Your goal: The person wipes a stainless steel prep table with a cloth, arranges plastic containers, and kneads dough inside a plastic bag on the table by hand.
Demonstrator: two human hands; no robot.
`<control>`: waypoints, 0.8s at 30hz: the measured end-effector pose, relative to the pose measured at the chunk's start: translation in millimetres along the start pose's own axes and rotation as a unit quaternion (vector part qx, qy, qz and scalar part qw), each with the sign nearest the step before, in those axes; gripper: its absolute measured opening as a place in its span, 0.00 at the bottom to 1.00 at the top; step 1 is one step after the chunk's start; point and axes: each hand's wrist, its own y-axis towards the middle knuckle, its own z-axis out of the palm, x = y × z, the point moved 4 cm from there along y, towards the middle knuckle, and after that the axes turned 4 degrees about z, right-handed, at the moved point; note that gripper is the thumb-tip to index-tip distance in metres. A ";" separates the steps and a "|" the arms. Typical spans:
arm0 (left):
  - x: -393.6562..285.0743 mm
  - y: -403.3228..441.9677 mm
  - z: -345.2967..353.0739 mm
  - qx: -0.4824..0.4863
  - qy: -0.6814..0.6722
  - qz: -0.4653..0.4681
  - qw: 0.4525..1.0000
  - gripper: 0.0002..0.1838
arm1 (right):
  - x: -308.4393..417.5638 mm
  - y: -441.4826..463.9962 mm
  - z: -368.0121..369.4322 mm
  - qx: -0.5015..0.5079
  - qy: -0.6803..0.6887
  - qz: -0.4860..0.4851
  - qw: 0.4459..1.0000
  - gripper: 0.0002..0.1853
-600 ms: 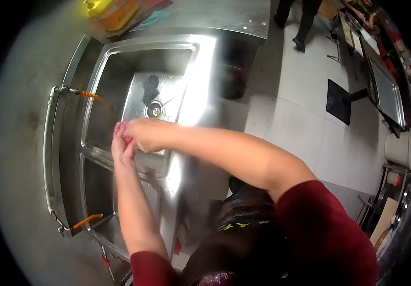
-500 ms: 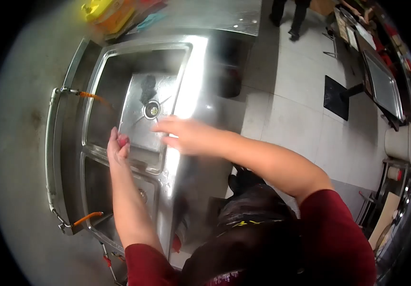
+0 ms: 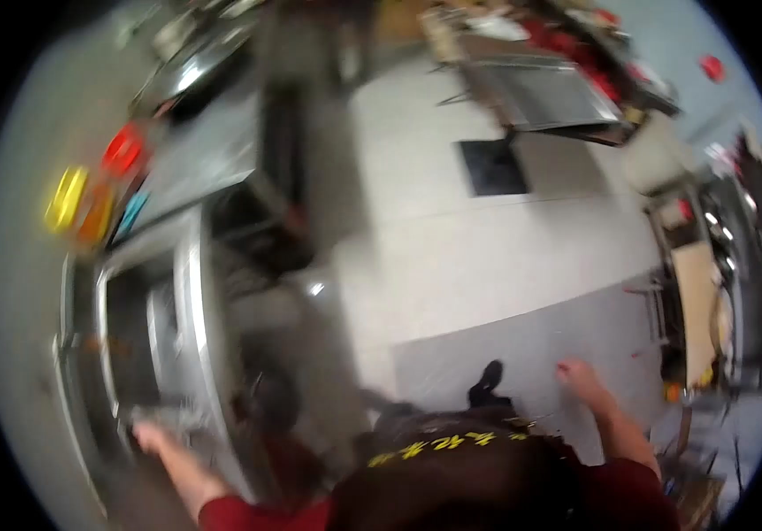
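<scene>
My left hand [image 3: 153, 435] is at the lower left, over the near end of the steel sink [image 3: 197, 310]. Motion smears its fingers, so their shape and anything in them cannot be made out. Out to the right, above the grey floor and apart from any surface, hangs my right hand [image 3: 582, 380]. Its fingers are blurred too, with a small red patch at their tip that I cannot identify.
Beyond the sink stands a steel counter [image 3: 208, 159], with a yellow container [image 3: 67, 199], a red container [image 3: 124, 150] and a blue cloth [image 3: 131, 212] near it. A metal tray [image 3: 544, 93] lies at upper right. Shelving with a tan board [image 3: 697, 301] lines the right side.
My view has swung right, away from the sink. Both hands were over the basin, a reddish patch at the left one; now they are far apart, the right one over the floor.
</scene>
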 end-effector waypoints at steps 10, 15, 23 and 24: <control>78.4 -577.5 22.5 0.687 -0.022 0.016 0.726 0.08 | -136.6 8.3 -64.3 -0.013 0.305 0.088 0.948 0.23; 72.4 -965.3 -55.0 0.920 0.055 -0.060 0.384 0.17 | -150.7 79.8 -104.6 -0.036 0.442 -0.008 0.896 0.26; 47.9 -1234.9 -0.9 0.956 0.120 0.134 0.234 0.13 | -267.6 180.9 -237.3 -0.184 0.692 0.103 0.691 0.11; 56.2 -1267.8 16.8 0.967 0.029 0.116 0.225 0.13 | -294.9 197.6 -246.7 -0.225 0.714 0.078 0.659 0.09</control>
